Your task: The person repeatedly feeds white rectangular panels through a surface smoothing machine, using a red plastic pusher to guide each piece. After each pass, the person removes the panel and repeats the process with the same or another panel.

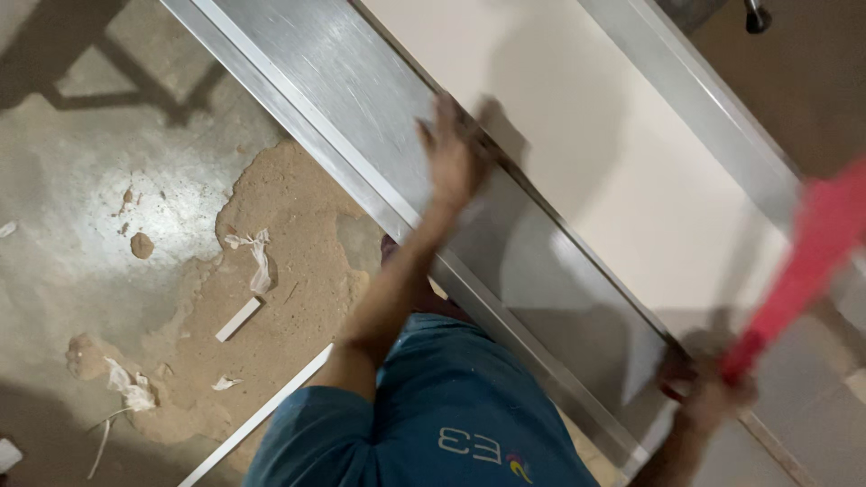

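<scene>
Below, my left hand lies flat, fingers spread, on the aluminium frame around a cream panel; my right hand is clenched around a red tool. Sawdust and scraps litter the concrete floor.

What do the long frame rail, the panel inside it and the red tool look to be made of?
Rail: brushed metal, likely aluminium, going by its grey sheen and fine scratches. Panel: smooth, matte cream board, perhaps laminate. Red tool: too blurred to tell; possibly plastic-coated.
</scene>
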